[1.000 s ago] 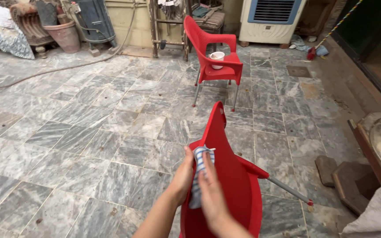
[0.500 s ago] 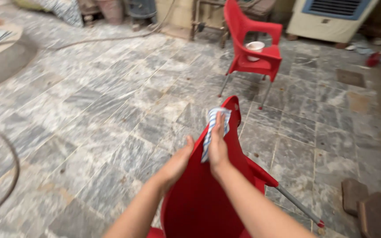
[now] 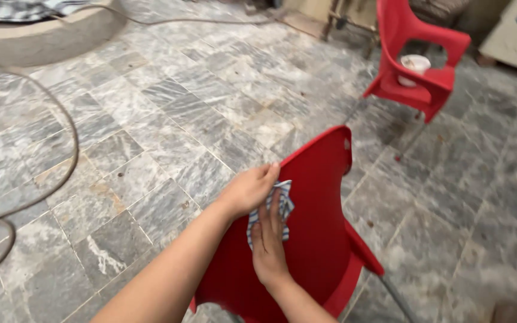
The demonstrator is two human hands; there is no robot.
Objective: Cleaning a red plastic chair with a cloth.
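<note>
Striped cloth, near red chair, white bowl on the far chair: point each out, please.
Striped cloth [image 3: 285, 203], head view, on the bunched top part above the right hand's fingers.
Near red chair [image 3: 318, 197], head view, on the back panel.
White bowl [image 3: 414, 63], head view, on its rim.
</note>
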